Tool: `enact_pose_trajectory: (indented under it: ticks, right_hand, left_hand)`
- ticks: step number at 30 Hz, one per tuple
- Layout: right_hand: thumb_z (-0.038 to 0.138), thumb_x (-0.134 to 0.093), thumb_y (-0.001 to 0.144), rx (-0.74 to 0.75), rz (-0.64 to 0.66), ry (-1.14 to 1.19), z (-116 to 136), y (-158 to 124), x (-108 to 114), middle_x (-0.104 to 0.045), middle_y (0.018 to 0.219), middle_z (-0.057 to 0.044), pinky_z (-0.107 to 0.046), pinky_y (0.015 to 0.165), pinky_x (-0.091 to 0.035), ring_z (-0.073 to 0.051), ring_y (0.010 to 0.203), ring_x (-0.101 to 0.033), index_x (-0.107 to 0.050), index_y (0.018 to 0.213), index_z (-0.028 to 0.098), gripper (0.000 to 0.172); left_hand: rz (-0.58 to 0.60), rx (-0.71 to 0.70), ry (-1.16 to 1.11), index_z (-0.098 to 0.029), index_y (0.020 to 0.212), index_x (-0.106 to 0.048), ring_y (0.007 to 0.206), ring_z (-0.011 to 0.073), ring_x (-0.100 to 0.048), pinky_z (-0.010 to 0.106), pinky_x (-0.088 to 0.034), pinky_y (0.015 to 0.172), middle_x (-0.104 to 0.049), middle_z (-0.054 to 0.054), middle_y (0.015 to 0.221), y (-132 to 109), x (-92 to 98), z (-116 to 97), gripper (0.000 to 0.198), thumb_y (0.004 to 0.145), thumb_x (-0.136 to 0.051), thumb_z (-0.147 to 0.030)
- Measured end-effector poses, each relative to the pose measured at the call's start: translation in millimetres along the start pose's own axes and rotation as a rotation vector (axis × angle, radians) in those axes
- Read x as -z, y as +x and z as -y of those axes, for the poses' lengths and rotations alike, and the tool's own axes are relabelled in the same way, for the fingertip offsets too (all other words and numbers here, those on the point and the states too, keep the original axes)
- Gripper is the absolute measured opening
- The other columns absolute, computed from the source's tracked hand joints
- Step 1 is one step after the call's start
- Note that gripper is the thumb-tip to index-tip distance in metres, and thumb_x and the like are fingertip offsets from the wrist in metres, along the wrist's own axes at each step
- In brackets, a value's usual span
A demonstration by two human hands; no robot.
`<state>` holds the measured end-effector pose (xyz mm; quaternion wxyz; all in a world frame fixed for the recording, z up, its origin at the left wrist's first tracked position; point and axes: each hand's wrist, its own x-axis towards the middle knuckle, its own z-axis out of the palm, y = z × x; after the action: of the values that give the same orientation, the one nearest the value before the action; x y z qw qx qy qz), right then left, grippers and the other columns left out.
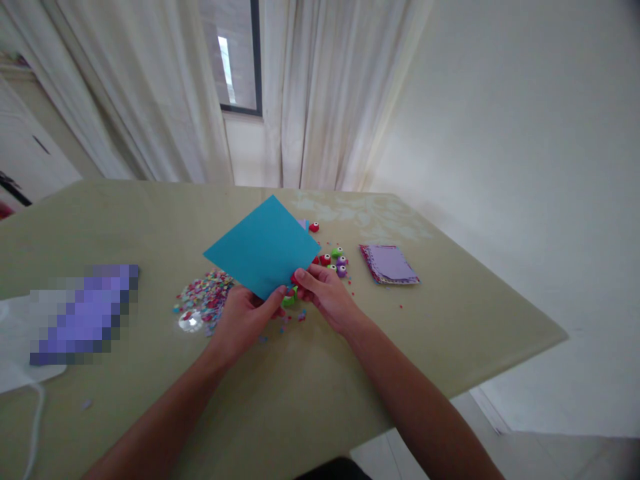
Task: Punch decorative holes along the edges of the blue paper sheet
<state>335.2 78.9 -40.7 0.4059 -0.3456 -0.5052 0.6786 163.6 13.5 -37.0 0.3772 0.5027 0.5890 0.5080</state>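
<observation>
A teal square sheet of paper (263, 248) is held tilted above the table. My left hand (245, 321) pinches its near corner, thumb on top. My right hand (327, 295) grips the sheet's near right edge, fingers closed. Between the two hands, under the paper's corner, sits a small green punch (289, 300); which hand touches it I cannot tell. Just left of my left hand lies a heap of small coloured paper cut-outs (205, 300).
Several small red, green and purple punches (336, 259) lie right of the sheet. A stack of purple paper (389, 264) sits further right. A white bag with a blurred purple patch (80, 313) is at the table's left. The table edge (500, 370) runs near right.
</observation>
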Motion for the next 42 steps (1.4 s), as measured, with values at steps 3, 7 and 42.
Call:
enact_pose_trajectory:
  ticks: [3,7,42]
  right_hand:
    - [0.069,-0.095,0.066,0.001,-0.002,0.016,1,0,-2,-0.063,0.068,0.002,-0.027,0.058,-0.037,-0.012,0.061,-0.054,-0.069,0.078,0.02,0.056]
    - [0.067,-0.095,0.067,0.019,-0.011,0.021,1,0,-4,-0.064,0.068,0.002,-0.027,0.058,-0.036,-0.012,0.06,-0.053,-0.069,0.078,0.02,0.054]
    - [0.039,-0.083,0.085,0.264,-0.191,-0.708,18,8,45,-0.075,0.084,-0.003,-0.032,0.071,-0.043,-0.017,0.073,-0.06,-0.08,0.091,0.021,0.019]
  left_hand:
    - [0.008,-0.004,-0.007,-0.021,0.061,-0.073,0.045,0.0193,-0.062,0.028,-0.043,0.044,-0.071,0.006,0.054,0,-0.2,-1,0.033,0.078,-0.076,-0.05]
    - [0.01,-0.004,0.006,-0.022,0.059,-0.073,0.045,0.0194,-0.062,0.028,-0.045,0.045,-0.071,0.006,0.053,0,-0.4,-3,0.034,0.079,-0.076,-0.049]
    - [-0.193,-0.074,0.321,-0.022,0.064,-0.075,0.048,0.0234,-0.066,0.033,-0.047,0.052,-0.074,0.006,0.058,8,13.5,4,0.044,0.088,-0.064,-0.057]
